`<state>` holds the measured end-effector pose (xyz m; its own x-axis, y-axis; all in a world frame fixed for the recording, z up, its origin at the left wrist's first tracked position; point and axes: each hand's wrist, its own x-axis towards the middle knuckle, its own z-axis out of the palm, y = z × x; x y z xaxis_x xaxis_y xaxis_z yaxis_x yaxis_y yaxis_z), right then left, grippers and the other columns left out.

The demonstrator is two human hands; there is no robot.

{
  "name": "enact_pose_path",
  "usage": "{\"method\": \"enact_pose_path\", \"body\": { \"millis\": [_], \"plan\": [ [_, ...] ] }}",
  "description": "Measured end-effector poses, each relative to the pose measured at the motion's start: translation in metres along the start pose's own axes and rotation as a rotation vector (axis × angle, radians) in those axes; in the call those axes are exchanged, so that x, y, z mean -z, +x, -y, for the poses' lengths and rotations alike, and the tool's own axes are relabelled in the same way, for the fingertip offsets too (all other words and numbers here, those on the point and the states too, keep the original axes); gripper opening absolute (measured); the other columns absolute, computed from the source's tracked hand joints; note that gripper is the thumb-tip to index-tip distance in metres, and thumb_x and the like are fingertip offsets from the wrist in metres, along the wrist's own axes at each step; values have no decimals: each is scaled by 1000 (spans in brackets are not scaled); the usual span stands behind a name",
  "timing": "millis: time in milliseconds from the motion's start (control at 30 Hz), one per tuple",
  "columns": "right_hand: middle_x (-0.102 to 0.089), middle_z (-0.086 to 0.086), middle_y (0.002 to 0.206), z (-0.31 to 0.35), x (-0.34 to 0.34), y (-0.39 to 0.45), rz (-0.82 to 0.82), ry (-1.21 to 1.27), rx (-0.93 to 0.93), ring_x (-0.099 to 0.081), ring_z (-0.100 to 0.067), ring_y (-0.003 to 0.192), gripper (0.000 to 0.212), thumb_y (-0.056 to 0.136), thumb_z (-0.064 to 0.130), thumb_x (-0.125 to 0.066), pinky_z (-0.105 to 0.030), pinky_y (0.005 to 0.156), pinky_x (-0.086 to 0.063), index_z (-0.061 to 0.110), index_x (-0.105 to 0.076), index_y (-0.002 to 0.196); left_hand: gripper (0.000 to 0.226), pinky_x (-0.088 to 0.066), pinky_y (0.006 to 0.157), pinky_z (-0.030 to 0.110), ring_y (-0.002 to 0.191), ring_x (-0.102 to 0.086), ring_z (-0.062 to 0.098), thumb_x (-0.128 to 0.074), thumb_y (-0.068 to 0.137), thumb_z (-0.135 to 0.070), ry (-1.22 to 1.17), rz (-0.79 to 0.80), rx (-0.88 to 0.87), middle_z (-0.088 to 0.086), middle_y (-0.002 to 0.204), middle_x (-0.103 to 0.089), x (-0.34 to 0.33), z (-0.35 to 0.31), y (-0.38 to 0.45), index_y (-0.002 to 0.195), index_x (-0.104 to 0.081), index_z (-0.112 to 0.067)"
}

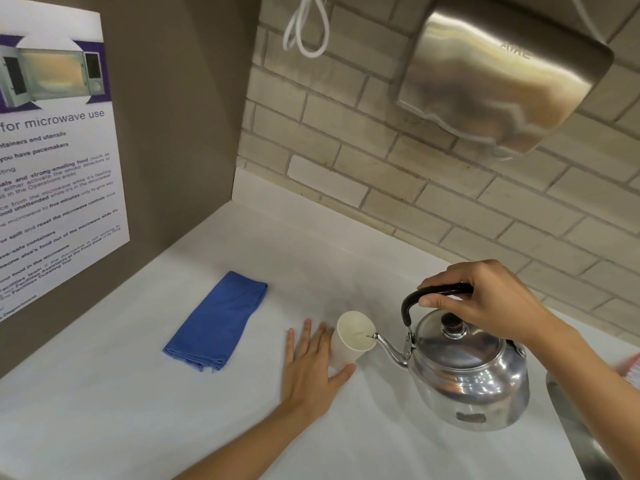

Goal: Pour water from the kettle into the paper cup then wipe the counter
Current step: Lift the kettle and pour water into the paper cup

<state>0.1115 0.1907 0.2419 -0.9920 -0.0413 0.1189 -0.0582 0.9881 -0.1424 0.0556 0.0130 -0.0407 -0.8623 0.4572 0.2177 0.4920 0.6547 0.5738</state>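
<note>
A shiny steel kettle (467, 372) with a black handle hangs above the white counter (104, 410), tilted left. My right hand (481, 296) is closed around the handle from above. The spout tip sits over the rim of a white paper cup (353, 336), which stands upright at the counter's middle. My left hand (311, 365) lies flat on the counter, fingers spread, with the thumb and index finger against the cup's base and left side. A folded blue cloth (218, 320) lies on the counter to the left of that hand.
A steel hand dryer (498, 77) hangs on the brick wall above the kettle. A white cable loop (306, 29) hangs at the top. A microwave-use poster (52, 161) covers the left side panel. A metal sink edge (581, 441) shows at the lower right.
</note>
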Motion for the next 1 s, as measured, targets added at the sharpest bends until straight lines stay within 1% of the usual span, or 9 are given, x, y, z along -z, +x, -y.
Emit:
{"method": "enact_pose_path", "body": {
  "millis": [133, 267, 367, 467, 500, 600, 633, 867, 1000],
  "plan": [
    [-65, 39, 81, 1, 1, 0, 3, -15, 10, -61, 0, 73, 39, 71, 77, -53, -16, 56, -38, 51, -71, 94, 86, 12, 119, 43, 150, 5, 14, -27, 87, -74, 1, 2, 0, -5, 160, -26, 1, 0, 0, 151, -22, -17],
    [-61, 44, 77, 1, 1, 1, 15, -6, 8, -60, 9, 73, 40, 71, 76, -55, -10, 60, -42, 47, -74, 91, 87, 11, 120, 43, 150, 6, 14, -24, 86, -75, 4, 13, 1, -6, 160, -25, 1, 0, 0, 151, -21, -18],
    [-61, 44, 78, 3, 2, 3, 20, -6, 11, -60, 6, 73, 42, 71, 76, -54, -11, 57, -41, 47, -74, 92, 87, 11, 120, 44, 150, 7, 14, -23, 86, -75, 9, 18, 2, -6, 161, -24, 2, -1, -1, 152, -20, -18],
    [-59, 46, 77, 4, 4, 5, 31, -13, 23, -59, 8, 73, 43, 71, 77, -52, -12, 54, -38, 47, -74, 92, 86, 11, 120, 44, 150, 6, 13, -25, 87, -74, 7, 21, 1, -5, 161, -24, 3, -1, 0, 152, -20, -17],
    [-60, 45, 77, 4, 4, 6, 33, -13, 26, -60, 6, 73, 44, 71, 77, -51, -14, 55, -39, 47, -74, 93, 86, 11, 120, 44, 150, 6, 14, -26, 87, -73, 5, 20, 2, -5, 161, -24, 4, -2, 0, 151, -21, -17],
    [-68, 34, 81, 2, 3, 9, 34, -6, 28, -63, -4, 71, 43, 69, 79, -51, -31, 61, -52, 50, -71, 95, 85, 11, 120, 43, 150, 6, 13, -28, 88, -73, -5, 20, 3, -4, 161, -24, 5, -2, 0, 151, -22, -16],
    [-69, 32, 82, 2, 4, 10, 38, -6, 29, -64, -4, 72, 43, 69, 79, -51, -33, 63, -54, 51, -70, 95, 85, 11, 120, 43, 150, 6, 13, -27, 88, -73, -7, 21, 3, -5, 161, -24, 5, -2, 0, 151, -21, -16],
    [-70, 33, 80, 4, 6, 15, 73, 1, 34, -66, -1, 76, 45, 68, 79, -52, -35, 67, -56, 49, -72, 95, 84, 12, 120, 43, 150, 8, 12, -27, 89, -72, 0, 32, 6, -5, 161, -22, 8, -3, -1, 152, -20, -16],
    [-73, 29, 87, 4, 6, 16, 86, 12, 30, -68, -1, 80, 45, 68, 78, -54, -38, 71, -57, 48, -73, 96, 83, 11, 120, 43, 150, 8, 12, -28, 89, -71, -8, 30, 7, -5, 161, -22, 8, -4, -2, 152, -20, -17]
  ]
}}
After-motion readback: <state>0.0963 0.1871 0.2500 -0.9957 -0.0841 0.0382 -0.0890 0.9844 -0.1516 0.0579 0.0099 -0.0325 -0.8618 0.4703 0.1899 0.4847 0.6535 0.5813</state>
